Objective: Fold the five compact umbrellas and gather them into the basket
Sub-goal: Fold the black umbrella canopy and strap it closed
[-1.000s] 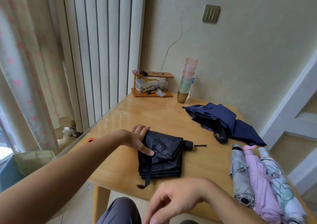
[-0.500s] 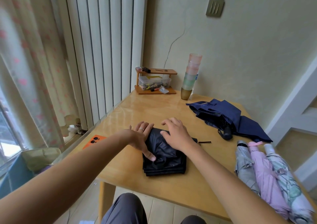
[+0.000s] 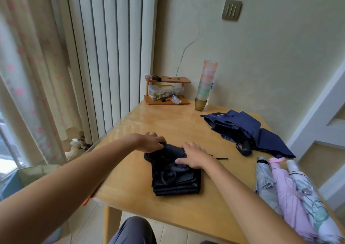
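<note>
On the table (image 3: 168,124), left hand (image 3: 151,142) clutches the flat-pleated black umbrella (image 3: 177,180), right hand (image 3: 194,157) presses it open-fingered.

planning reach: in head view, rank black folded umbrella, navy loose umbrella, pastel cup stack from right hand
1. Black folded fabric umbrella: under the right hand.
2. Navy blue loose fabric umbrella: right, farther back.
3. Pastel plastic cup stack: by back wall.

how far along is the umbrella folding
Done: the grey umbrella, pink umbrella and white umbrella lie rolled side by side at the table's right edge. In hand: the black umbrella, flattened in pleats, with the left hand gripping its far end and the right hand pressing on top. Left: the navy umbrella lies loose and unfolded. No basket is in view, so none looks gathered.
</note>
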A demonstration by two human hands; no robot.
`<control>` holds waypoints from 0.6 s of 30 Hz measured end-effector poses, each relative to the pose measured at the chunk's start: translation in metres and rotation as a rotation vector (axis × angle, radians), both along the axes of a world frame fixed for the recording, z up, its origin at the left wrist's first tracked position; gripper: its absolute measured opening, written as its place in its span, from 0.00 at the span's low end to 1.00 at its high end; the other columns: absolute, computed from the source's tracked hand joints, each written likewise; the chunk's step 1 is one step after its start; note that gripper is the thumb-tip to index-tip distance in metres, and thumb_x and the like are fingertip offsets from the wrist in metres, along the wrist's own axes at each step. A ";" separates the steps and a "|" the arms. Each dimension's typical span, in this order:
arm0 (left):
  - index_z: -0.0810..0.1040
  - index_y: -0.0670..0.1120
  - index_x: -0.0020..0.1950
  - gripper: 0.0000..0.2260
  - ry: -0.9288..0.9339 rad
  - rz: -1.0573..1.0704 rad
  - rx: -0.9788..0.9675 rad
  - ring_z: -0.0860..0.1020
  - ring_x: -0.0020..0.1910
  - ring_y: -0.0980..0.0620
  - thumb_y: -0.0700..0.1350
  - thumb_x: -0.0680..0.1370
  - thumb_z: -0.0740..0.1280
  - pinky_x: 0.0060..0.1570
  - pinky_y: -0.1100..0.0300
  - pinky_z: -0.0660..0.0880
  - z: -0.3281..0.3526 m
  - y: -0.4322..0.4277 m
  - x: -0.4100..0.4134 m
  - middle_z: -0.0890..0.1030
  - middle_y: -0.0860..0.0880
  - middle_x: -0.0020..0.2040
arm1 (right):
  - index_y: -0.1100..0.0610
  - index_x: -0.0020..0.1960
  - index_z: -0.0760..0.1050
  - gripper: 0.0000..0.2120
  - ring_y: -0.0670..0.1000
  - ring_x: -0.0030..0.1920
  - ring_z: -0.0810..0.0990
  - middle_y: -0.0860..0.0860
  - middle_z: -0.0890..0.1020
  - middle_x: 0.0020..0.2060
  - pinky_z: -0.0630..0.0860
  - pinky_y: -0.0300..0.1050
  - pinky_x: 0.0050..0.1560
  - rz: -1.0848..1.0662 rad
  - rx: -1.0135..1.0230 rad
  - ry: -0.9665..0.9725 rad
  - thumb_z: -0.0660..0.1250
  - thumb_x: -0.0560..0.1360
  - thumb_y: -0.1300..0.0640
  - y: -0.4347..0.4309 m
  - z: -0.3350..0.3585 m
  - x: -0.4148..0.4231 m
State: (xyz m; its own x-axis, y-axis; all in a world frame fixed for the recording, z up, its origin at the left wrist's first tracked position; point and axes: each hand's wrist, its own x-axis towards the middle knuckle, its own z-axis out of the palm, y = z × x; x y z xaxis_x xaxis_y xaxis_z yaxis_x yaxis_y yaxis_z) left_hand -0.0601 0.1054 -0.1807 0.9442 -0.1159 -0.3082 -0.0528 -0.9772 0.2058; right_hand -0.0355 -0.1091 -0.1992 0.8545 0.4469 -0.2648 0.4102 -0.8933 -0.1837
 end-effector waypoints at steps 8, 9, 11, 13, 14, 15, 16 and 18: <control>0.68 0.47 0.72 0.30 -0.023 -0.186 0.234 0.71 0.64 0.44 0.60 0.77 0.71 0.61 0.48 0.74 0.000 -0.012 0.009 0.71 0.45 0.67 | 0.58 0.74 0.62 0.34 0.60 0.73 0.66 0.57 0.68 0.73 0.67 0.57 0.70 -0.033 -0.006 0.015 0.67 0.79 0.38 0.004 0.003 0.001; 0.69 0.47 0.71 0.29 -0.010 -0.192 0.243 0.73 0.63 0.44 0.60 0.76 0.72 0.59 0.49 0.74 0.003 -0.014 0.011 0.72 0.45 0.66 | 0.58 0.74 0.62 0.34 0.60 0.72 0.67 0.57 0.68 0.73 0.67 0.58 0.70 -0.035 -0.011 0.015 0.67 0.79 0.38 0.005 0.003 0.002; 0.72 0.46 0.68 0.28 0.032 -0.214 0.267 0.74 0.61 0.44 0.60 0.76 0.73 0.58 0.49 0.75 0.007 -0.019 0.015 0.74 0.45 0.64 | 0.58 0.73 0.63 0.32 0.60 0.71 0.68 0.57 0.70 0.71 0.69 0.58 0.69 -0.031 -0.026 0.019 0.67 0.79 0.38 0.005 0.003 0.002; 0.74 0.46 0.67 0.26 0.065 -0.231 0.282 0.76 0.59 0.44 0.60 0.75 0.73 0.57 0.50 0.76 0.011 -0.021 0.017 0.76 0.45 0.62 | 0.58 0.70 0.65 0.30 0.60 0.70 0.69 0.57 0.71 0.68 0.70 0.58 0.68 -0.021 -0.039 0.018 0.67 0.79 0.38 0.005 0.003 0.002; 0.75 0.46 0.66 0.25 0.075 -0.237 0.282 0.76 0.58 0.44 0.60 0.75 0.73 0.56 0.51 0.75 0.012 -0.022 0.017 0.77 0.46 0.61 | 0.58 0.69 0.66 0.29 0.60 0.69 0.69 0.57 0.72 0.67 0.71 0.58 0.67 -0.014 -0.042 0.016 0.66 0.79 0.38 0.004 0.004 0.001; 0.75 0.46 0.66 0.25 0.079 -0.237 0.277 0.76 0.58 0.45 0.59 0.76 0.73 0.55 0.51 0.75 0.013 -0.023 0.017 0.78 0.46 0.61 | 0.57 0.68 0.67 0.28 0.60 0.68 0.70 0.56 0.72 0.66 0.71 0.58 0.66 -0.006 -0.044 0.012 0.66 0.80 0.38 0.004 0.004 -0.001; 0.75 0.46 0.66 0.24 0.080 -0.236 0.271 0.76 0.57 0.45 0.58 0.76 0.73 0.54 0.52 0.74 0.014 -0.024 0.016 0.79 0.46 0.60 | 0.57 0.67 0.68 0.27 0.60 0.68 0.70 0.56 0.72 0.65 0.71 0.57 0.65 0.002 -0.046 0.005 0.65 0.80 0.38 0.003 0.004 -0.002; 0.74 0.45 0.66 0.23 0.076 -0.229 0.277 0.76 0.55 0.46 0.57 0.77 0.73 0.51 0.54 0.72 0.016 -0.027 0.012 0.79 0.46 0.60 | 0.57 0.67 0.68 0.26 0.60 0.67 0.70 0.56 0.73 0.64 0.72 0.57 0.63 0.016 -0.039 -0.015 0.65 0.80 0.38 0.001 0.003 -0.005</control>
